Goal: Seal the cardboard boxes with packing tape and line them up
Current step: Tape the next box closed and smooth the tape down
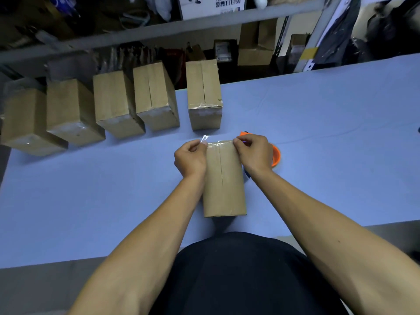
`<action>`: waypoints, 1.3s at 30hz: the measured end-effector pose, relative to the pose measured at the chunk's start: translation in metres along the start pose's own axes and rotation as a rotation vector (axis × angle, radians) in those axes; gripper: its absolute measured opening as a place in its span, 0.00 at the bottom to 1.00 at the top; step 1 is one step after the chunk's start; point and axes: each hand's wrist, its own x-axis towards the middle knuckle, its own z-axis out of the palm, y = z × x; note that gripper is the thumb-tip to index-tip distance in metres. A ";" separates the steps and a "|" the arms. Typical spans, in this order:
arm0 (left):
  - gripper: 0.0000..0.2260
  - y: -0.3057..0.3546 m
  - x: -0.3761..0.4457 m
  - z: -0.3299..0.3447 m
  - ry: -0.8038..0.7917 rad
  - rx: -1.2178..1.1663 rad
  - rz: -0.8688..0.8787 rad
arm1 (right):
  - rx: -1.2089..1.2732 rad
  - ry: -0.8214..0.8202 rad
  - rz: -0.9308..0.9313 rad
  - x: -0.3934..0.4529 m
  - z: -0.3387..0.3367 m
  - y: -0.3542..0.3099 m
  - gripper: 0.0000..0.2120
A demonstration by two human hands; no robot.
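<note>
Grip, left hand: fingers curled and pinched on the left end of a strip of clear tape at the far left corner of the box; a loose, shiny tail of the strip stands up just above the fingertips.
Grip, right hand: fingers curled down onto the right end of the same strip at the far right corner of the box, pressing it to the cardboard.
Box in work: one brown cardboard box, lying flat near the front edge of the table, directly before the person, long axis running away from the body. The top flaps meet in a centre seam that shows bare along most of its length; the tape crosses only the far end.
Tape dispenser: orange, on the table just beside the box on its right, largely hidden behind the right hand and wrist; a dark blue part shows below the wrist.
Row of boxes: five cardboard boxes stand along the far left part of the table. The nearest box stands apart from the other four, which sit close together. Clear tape glints on the near ends of several.
Table: covered in a pale blue cloth, lightly creased.
Person: bare forearms reach in from the bottom; dark clothing at the lower centre.
Background: grey metal shelving behind the table holding cartons, bags and a printed white sheet; detail too dim to read.
</note>
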 end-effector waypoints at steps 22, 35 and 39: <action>0.05 0.027 -0.017 -0.012 0.100 -0.047 0.342 | 0.301 0.150 -0.086 -0.002 0.007 -0.041 0.06; 0.07 0.005 -0.018 -0.007 -0.031 -0.105 0.171 | 0.417 0.088 -0.003 -0.004 0.010 -0.015 0.05; 0.06 0.005 -0.017 -0.006 -0.066 -0.175 0.125 | 0.284 0.063 -0.049 -0.005 0.006 -0.015 0.12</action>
